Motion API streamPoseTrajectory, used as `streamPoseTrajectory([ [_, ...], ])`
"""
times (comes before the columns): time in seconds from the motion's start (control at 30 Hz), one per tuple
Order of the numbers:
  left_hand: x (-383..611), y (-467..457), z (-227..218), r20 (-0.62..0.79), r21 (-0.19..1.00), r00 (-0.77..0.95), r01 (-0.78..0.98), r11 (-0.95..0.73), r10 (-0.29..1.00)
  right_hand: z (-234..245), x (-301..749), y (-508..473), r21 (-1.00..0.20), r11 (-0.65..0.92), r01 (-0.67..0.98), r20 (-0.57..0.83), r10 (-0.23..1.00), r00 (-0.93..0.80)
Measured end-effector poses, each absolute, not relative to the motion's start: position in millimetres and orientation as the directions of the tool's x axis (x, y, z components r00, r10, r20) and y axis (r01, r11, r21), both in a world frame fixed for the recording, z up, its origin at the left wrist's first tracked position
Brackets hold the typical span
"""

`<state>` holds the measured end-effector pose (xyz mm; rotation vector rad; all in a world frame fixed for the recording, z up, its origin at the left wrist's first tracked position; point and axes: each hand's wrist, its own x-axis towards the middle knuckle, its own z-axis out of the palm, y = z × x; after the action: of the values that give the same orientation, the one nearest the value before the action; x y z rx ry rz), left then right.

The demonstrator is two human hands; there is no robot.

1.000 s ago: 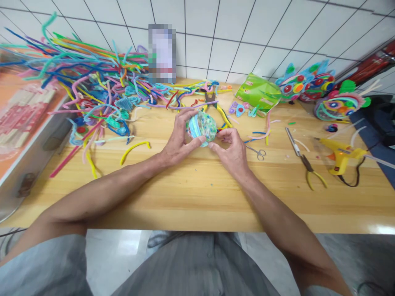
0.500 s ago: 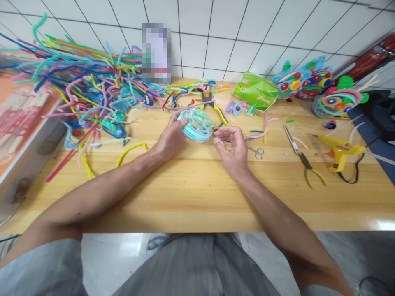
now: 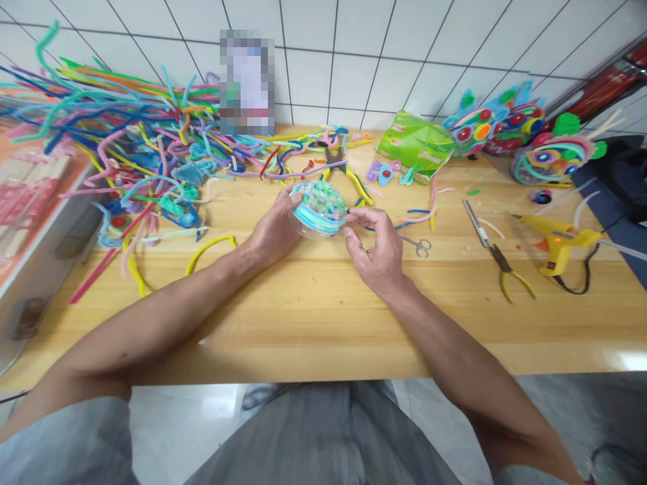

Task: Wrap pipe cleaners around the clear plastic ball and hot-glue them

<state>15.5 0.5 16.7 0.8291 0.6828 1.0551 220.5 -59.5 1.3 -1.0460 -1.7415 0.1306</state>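
Observation:
My left hand (image 3: pixel 278 229) grips a clear plastic bowl (image 3: pixel 308 230) by its left side, thumb over the rim. Blue, white and yellow pipe cleaners (image 3: pixel 319 217) run in bands around the bowl, and its top face is speckled green and blue. At the bowl's right edge is my right hand (image 3: pixel 377 249), fingers bent and thumb apart from the index finger. Its index fingertip is at the rim; whether it presses on it is hard to see. Just behind the bowl lie yellow-handled pliers (image 3: pixel 356 185).
A heap of coloured pipe cleaners (image 3: pixel 151 141) fills the back left. A green packet (image 3: pixel 414 145) and decorated animal-face pieces (image 3: pixel 548 162) stand at the back right. Small scissors (image 3: pixel 420 247), a box cutter (image 3: pixel 476 223), second pliers (image 3: pixel 507 269) and a yellow glue gun (image 3: pixel 556 242) lie right.
My right hand has moved slightly left, closer to the bowl's rim. The bowl stays in my left hand, and the whole view has shifted a little.

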Motion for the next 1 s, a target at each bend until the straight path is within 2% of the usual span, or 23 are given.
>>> streamPoseTrajectory([
  [0.43, 16.8, -0.5, 12.3, -0.044, 0.859, 0.322, -0.472, 0.2, 0.946, 3.7, 219.4, -57.8, -0.364, 0.648, 0.669, 0.766, 0.617, -0.181],
  [0.53, 17.3, -1.7, 12.2, -0.034, 0.868, 0.292, -0.466, 0.173, 0.956, 2.5, 220.8, -58.0, -0.314, 0.616, 0.722, 0.751, 0.627, -0.208],
  [0.7, 17.2, -1.9, 11.7, -0.029, 0.874, 0.288, -0.457, 0.164, 0.957, 1.5, 223.1, -58.6, -0.333, 0.583, 0.741, 0.696, 0.682, -0.224],
  [0.87, 16.7, -0.5, 10.1, -0.022, 0.87, 0.295, -0.465, 0.164, 0.955, 3.0, 219.8, -60.7, -0.277, 0.567, 0.776, 0.73, 0.649, -0.213],
  [1.0, 15.9, 1.0, 8.6, -0.008, 0.872, 0.275, -0.469, 0.142, 0.961, 4.4, 216.4, -63.6, -0.26, 0.522, 0.812, 0.697, 0.684, -0.216],
])
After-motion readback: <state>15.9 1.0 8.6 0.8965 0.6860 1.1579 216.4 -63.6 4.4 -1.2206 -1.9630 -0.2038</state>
